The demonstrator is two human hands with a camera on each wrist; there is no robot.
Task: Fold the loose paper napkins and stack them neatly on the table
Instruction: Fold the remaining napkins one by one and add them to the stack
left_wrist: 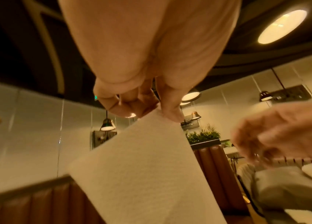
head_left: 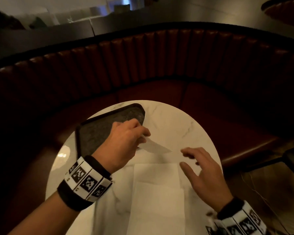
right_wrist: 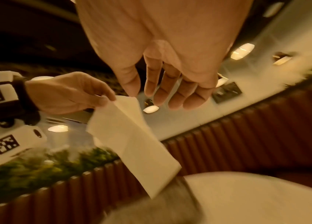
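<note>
My left hand [head_left: 143,138] pinches the top corner of a white paper napkin [head_left: 155,147] between thumb and fingers and holds it above the round marble table [head_left: 176,126]. In the left wrist view the napkin [left_wrist: 141,174] hangs down from that left hand [left_wrist: 159,110]. My right hand [head_left: 185,158] hovers just right of the napkin with fingers spread, holding nothing. In the right wrist view the right hand [right_wrist: 151,97] stands close to the napkin [right_wrist: 130,139] near its pinched corner. Two more white napkins [head_left: 156,173] [head_left: 158,209] lie flat and overlapping near the table's front.
A dark rectangular tray [head_left: 105,126] sits on the table's left side, partly under my left hand. A curved brown padded bench [head_left: 159,61] wraps round the far side of the table. Bare marble shows at the table's back right.
</note>
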